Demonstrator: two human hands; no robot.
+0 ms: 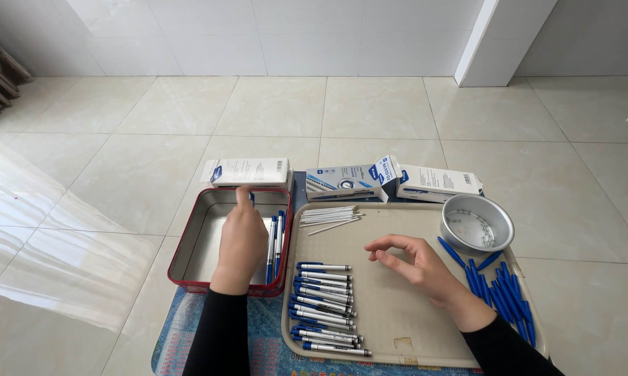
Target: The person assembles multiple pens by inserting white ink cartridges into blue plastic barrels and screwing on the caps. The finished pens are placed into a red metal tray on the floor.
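Observation:
My left hand (241, 237) reaches over a red-rimmed metal tin (192, 244), pinching a blue and white pen (250, 198) upright at its fingertips. A few finished pens (276, 240) lie along the tin's right side. My right hand (411, 261) hovers over a beige tray (387, 292), fingers loosely curled and apart, holding nothing. A stack of blue and silver pens (324, 306) lies on the tray's left part. White refill tubes (328, 217) lie near its far edge. Blue pen parts (498, 285) are heaped on its right side.
A round metal bowl (477, 224) holding small springs sits at the tray's far right corner. Three white and blue cardboard boxes (248, 171) (349, 181) (436, 184) stand behind the tin and tray. All rest on a patterned mat (265, 341) over a pale tiled floor.

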